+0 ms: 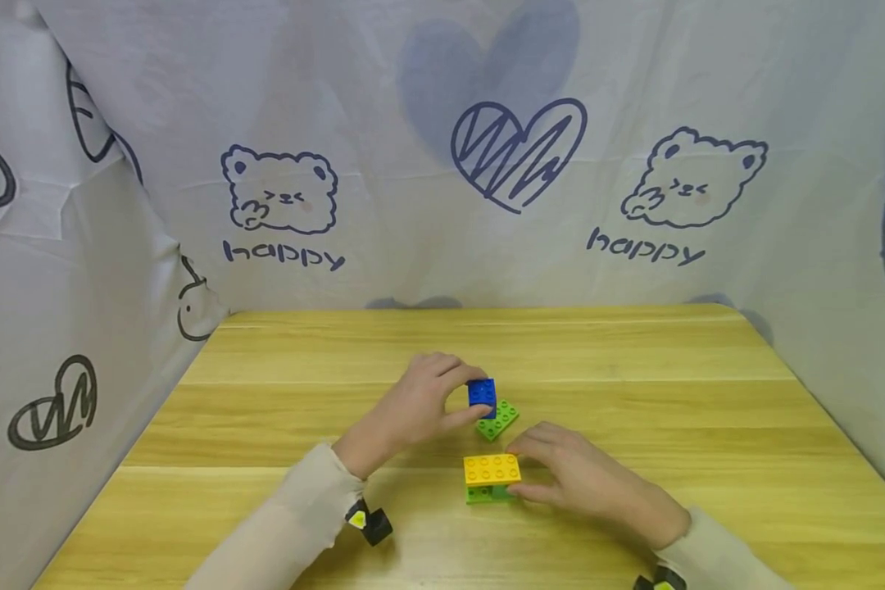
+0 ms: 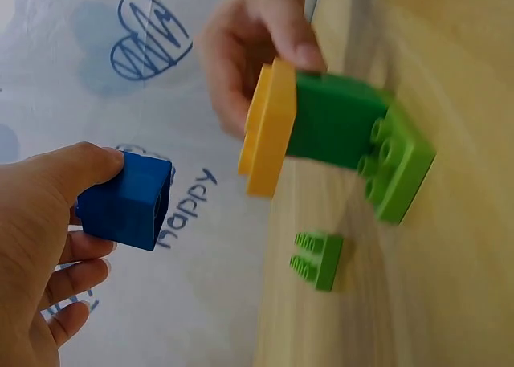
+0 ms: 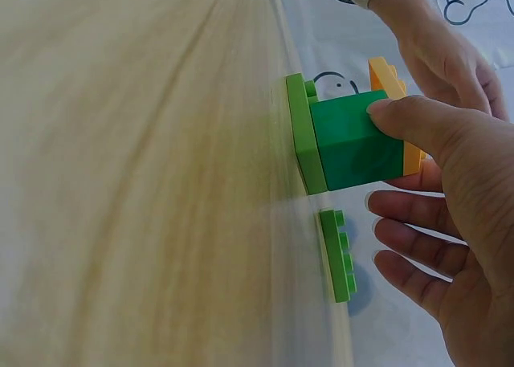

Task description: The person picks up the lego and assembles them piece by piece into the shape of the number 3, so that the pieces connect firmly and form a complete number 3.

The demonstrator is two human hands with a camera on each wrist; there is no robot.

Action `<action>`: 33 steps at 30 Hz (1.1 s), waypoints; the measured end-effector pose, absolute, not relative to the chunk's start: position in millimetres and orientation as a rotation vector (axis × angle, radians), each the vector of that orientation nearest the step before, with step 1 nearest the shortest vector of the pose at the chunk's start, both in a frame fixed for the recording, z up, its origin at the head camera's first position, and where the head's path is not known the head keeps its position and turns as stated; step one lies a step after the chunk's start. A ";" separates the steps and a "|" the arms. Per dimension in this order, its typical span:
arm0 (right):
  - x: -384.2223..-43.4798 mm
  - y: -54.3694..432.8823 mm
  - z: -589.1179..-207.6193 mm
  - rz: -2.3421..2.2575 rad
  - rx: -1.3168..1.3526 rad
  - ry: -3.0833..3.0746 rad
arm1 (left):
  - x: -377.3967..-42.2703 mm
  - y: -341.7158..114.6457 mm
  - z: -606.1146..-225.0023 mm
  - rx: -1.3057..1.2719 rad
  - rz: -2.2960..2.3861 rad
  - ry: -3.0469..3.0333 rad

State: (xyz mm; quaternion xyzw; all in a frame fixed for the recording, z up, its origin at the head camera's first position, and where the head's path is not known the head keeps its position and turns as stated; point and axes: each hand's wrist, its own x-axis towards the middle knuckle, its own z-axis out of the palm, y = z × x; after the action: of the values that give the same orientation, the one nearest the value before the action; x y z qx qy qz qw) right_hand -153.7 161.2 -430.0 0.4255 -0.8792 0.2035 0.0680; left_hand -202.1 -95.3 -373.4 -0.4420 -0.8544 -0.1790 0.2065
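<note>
A blue brick [image 1: 481, 392] is pinched between the thumb and forefinger of my left hand [image 1: 416, 401], held above a loose light green studded plate [image 1: 503, 416]. Nearer to me, my right hand [image 1: 578, 471] grips a small stack from its right side. The stack has a yellow studded brick [image 1: 492, 469] on top, a dark green block [image 2: 333, 122] in the middle and a light green studded base [image 2: 405, 174] below. In the right wrist view my thumb presses on the dark green block. Whether the base touches the table I cannot tell.
The wooden table [image 1: 265, 410] spreads out around both hands. A white cloth [image 1: 383, 205] printed with hearts and bears hangs behind the table and along its sides.
</note>
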 end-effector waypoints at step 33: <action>-154.9 160.6 -431.7 0.677 1.312 -2.597 | -165.1 -80.4 -397.6 -1.363 -0.550 -2.396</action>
State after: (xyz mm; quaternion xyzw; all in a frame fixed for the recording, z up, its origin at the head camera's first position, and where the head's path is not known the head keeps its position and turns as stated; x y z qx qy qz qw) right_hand -154.9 160.6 -431.7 0.4380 -0.8667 0.2260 0.0772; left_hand -165.1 -80.4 -397.6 -0.4783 -0.8408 -0.1929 0.1645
